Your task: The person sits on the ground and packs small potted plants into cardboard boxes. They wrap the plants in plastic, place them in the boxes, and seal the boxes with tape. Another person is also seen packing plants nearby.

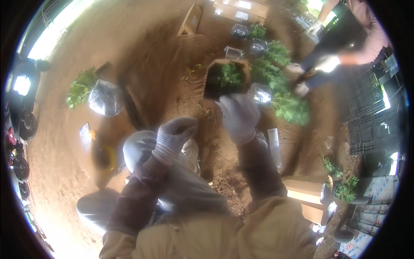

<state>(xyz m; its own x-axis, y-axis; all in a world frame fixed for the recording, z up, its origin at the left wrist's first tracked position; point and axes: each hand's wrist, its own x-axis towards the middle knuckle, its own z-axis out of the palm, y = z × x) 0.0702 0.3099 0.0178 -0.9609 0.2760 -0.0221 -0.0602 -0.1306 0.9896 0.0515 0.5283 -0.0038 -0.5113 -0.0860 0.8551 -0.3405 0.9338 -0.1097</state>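
Observation:
My right hand (239, 117), in a white knit glove, is at the near edge of an open cardboard box (207, 79). Its fingers overlap that edge, and their grip is hard to make out. Inside the dark box stands a leafy green plant (229, 75). Lower and to the left, my left hand (174, 140), also gloved, hovers over my knee with curled fingers. Whether anything thin is pinched there is not visible. Right of the box lie leafy plants (289, 106) with their root ends in clear plastic wrap (260, 94).
Another wrapped plant (105, 98) lies on the dirt floor (64, 136) at left. Cardboard boxes (241, 9) sit at the far side, more boxes (305, 191) at lower right. A co-worker's gloved hand (328, 63) shows at upper right, near black plastic crates (368, 136).

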